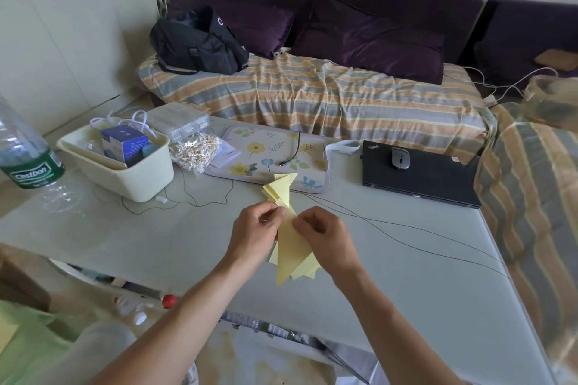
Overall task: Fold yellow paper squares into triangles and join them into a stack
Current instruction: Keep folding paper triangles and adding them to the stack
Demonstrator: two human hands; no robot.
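Observation:
A chain of joined yellow paper triangles (283, 189) points away from me over the pale table (125, 237). Its near end runs between my hands. My left hand (255, 233) pinches the paper from the left with curled fingers. My right hand (323, 237) pinches it from the right, thumb and fingertips on the fold. A larger folded yellow piece (292, 256) hangs below both hands, over more yellow sheets on the table. Another yellow sheet (6, 334) shows at the lower left edge.
A cream tub (137, 178) with a blue box stands at the left, a bag of cotton swabs (195, 151) beside it. A floral mat (269, 150) lies behind the paper, a black laptop (419, 176) with a mouse at right. Thin cables cross the table. A water bottle (23, 153) stands far left.

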